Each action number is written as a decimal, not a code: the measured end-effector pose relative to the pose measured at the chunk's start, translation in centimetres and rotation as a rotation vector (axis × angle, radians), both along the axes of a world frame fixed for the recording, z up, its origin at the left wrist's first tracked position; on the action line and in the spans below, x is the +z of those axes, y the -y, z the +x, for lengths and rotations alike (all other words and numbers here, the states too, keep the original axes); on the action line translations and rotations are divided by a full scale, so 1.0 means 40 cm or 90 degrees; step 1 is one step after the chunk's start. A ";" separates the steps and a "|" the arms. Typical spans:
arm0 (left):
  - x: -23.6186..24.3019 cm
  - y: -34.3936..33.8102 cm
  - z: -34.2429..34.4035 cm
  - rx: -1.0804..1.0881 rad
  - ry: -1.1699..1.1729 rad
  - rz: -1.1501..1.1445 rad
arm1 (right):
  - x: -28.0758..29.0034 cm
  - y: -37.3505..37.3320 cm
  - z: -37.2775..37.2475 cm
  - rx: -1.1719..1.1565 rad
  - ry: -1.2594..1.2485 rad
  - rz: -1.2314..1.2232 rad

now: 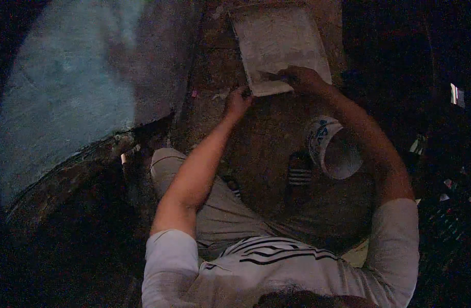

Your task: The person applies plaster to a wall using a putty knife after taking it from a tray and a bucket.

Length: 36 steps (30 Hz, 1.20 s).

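A pale, whitish rectangular slab or pad (281, 38) lies on the brown wooden surface ahead of me. My left hand (237, 101) is closed at its near left corner, gripping the edge. My right hand (308, 80) is over the slab's near part, its fingers closed around a thin dark object (271, 75), perhaps a blade or tool, too dim to identify, lying almost flat across the slab.
A white tub (323, 155) with blue markings lies tipped beside my right forearm. Dark striped sandals (299, 176) are on the brown floor below. My bent, trousered legs (215, 215) are underneath me. A large light-blue sloping surface (61, 102) with a dark edge fills the left.
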State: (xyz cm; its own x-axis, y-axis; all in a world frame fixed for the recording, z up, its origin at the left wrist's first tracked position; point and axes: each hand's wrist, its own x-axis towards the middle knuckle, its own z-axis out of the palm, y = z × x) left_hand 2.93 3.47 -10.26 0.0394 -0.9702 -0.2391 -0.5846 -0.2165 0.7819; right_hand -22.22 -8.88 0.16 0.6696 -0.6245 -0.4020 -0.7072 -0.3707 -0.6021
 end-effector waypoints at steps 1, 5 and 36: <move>-0.006 -0.002 0.000 0.009 0.001 -0.031 | -0.005 0.001 0.002 0.000 0.001 0.001; -0.047 -0.003 -0.004 0.015 0.093 0.020 | -0.032 0.012 -0.011 0.089 -0.117 -0.035; -0.204 -0.087 -0.101 -0.049 -0.086 -0.035 | 0.164 -0.044 -0.180 -0.180 -0.079 0.331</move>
State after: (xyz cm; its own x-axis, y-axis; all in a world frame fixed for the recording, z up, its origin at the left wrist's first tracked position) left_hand -1.12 6.97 -18.43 -0.0641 -0.9810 -0.1830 -0.4866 -0.1294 0.8640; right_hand -29.41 -7.13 6.71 0.4346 -0.4723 -0.7668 -0.8119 0.1631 -0.5606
